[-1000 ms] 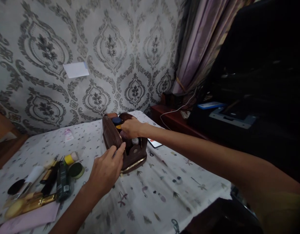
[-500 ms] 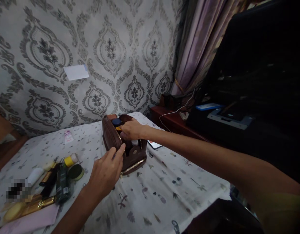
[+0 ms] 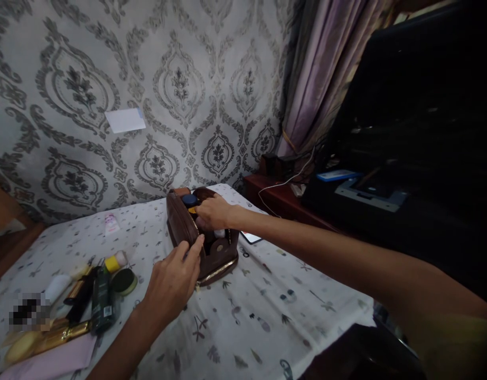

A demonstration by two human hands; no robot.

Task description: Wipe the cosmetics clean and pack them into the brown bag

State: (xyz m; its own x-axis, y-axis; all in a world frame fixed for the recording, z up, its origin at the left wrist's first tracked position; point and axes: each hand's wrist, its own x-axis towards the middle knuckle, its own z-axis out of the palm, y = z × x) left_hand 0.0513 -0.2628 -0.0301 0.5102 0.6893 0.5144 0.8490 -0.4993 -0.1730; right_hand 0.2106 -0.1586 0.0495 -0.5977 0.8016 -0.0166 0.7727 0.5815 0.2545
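Observation:
A brown leather-look toiletry bag with a gold zip stands unzipped on the patterned sheet. My left hand grips the near left edge of its opening, index finger along the zip. My right hand reaches into the bag from the right, with its fingers curled down. What those fingers hold, if anything, is hidden. Beside them in the bag sit a round dark blue lid and something orange-yellow. A small whitish item shows below the right hand.
At left lie a dark green bottle, a round green-lidded jar, a yellow-and-white container and a pink pouch. A pink-and-white tube lies farther back. Right of the bag is a lit phone, partly hidden.
Both hands stay where they were at the bag, the right one still inside it. Only a slight shift of the view shows.

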